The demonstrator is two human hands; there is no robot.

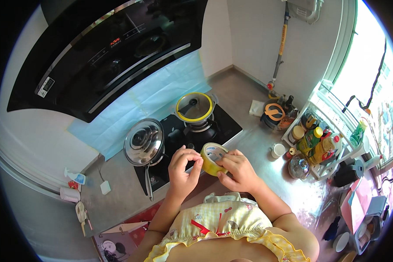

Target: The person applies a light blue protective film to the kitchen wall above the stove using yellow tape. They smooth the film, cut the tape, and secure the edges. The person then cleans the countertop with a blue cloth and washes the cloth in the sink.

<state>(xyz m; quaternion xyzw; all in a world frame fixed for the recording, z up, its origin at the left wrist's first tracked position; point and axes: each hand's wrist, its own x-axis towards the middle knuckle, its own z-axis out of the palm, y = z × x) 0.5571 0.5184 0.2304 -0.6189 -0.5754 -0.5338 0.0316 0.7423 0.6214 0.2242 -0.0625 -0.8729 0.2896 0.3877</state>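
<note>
A roll of yellow-tinted adhesive tape point(211, 169) is held up in front of my chest, before the stove's front edge. My right hand point(239, 171) grips its right side, fingers over the rim and thumb below. At the roll's left edge is my left hand point(184, 169), its thumb and forefinger brought together in a pinch. Whether a tape end lies between those fingertips is too small to tell. Beyond my hands is the black gas stove point(174, 139). It bears a lidded steel pan point(143, 139) on the left and a yellow-rimmed, glass-lidded pot point(194, 107) on the right.
Blue sheeting point(139, 102) covers the wall under the black range hood point(118, 52). Right of the stove are a white cup point(278, 150), a glass-lidded jar point(299, 167) and a white rack point(336, 126) with bottles. A spray bottle point(75, 176) stands at the left.
</note>
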